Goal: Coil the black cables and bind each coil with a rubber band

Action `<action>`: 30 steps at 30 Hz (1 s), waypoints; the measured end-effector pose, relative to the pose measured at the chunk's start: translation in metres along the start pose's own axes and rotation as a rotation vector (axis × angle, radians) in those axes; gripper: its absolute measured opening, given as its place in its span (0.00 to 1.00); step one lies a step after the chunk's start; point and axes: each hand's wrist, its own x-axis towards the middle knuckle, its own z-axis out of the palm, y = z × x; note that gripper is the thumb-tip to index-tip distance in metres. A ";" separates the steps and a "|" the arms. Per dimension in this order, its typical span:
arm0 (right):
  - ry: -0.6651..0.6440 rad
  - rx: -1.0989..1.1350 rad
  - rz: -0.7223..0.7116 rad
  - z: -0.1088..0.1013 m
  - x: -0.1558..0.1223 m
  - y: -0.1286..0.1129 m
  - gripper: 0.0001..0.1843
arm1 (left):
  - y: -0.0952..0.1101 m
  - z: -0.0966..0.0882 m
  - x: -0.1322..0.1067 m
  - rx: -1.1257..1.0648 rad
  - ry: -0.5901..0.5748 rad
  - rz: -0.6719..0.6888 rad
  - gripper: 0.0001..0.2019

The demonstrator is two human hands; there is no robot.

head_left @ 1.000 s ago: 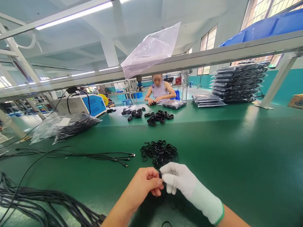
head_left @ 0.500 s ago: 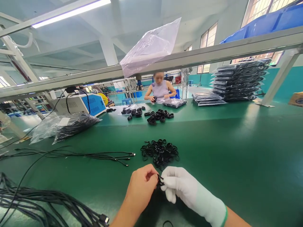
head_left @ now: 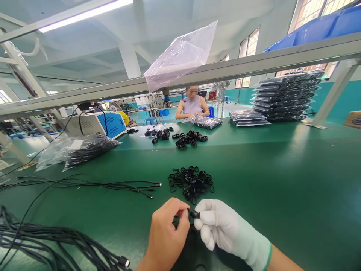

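Observation:
My bare left hand (head_left: 168, 230) pinches one end of a small black band (head_left: 193, 213) between thumb and fingers. On its other end, my right hand (head_left: 222, 226), in a white glove with a green-edged cuff, is closed as well. The fingers hide part of the band. Just beyond both hands lies a loose pile of black looped bands (head_left: 191, 182) on the green table (head_left: 270, 180). A single dark loop (head_left: 200, 267) shows at the bottom edge, partly cut off.
Black cables (head_left: 56, 241) spread along the left, with more cables (head_left: 113, 185) behind them. Farther back are coiled black cables (head_left: 187, 140), a bagged bundle (head_left: 87, 148), a blue-and-white machine (head_left: 111, 126) and stacked packs (head_left: 284, 96). A person (head_left: 194, 105) sits opposite, below a metal rail (head_left: 239, 62).
Both my hands have drawn slightly apart, so more of the black band shows between them. Across the table, the person's hands have moved to the plastic-wrapped pack.

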 end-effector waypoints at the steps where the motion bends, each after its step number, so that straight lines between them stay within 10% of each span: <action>1: 0.060 -0.040 -0.022 0.002 0.001 -0.002 0.14 | 0.000 -0.002 0.000 0.005 -0.001 -0.027 0.08; 13: 0.639 -0.868 -0.269 -0.014 0.000 -0.040 0.04 | -0.011 -0.035 0.021 0.462 -0.333 -0.381 0.08; 17: 0.568 -1.151 -0.239 -0.015 -0.002 -0.037 0.07 | -0.020 -0.032 0.030 0.504 -0.469 -0.361 0.11; 23: 0.496 -1.389 -0.236 -0.017 0.002 -0.018 0.14 | -0.023 0.016 0.054 0.433 -0.358 -0.321 0.05; 30: 0.563 -1.246 -0.296 -0.008 0.006 -0.011 0.12 | -0.034 0.026 0.053 0.210 -0.288 -0.393 0.05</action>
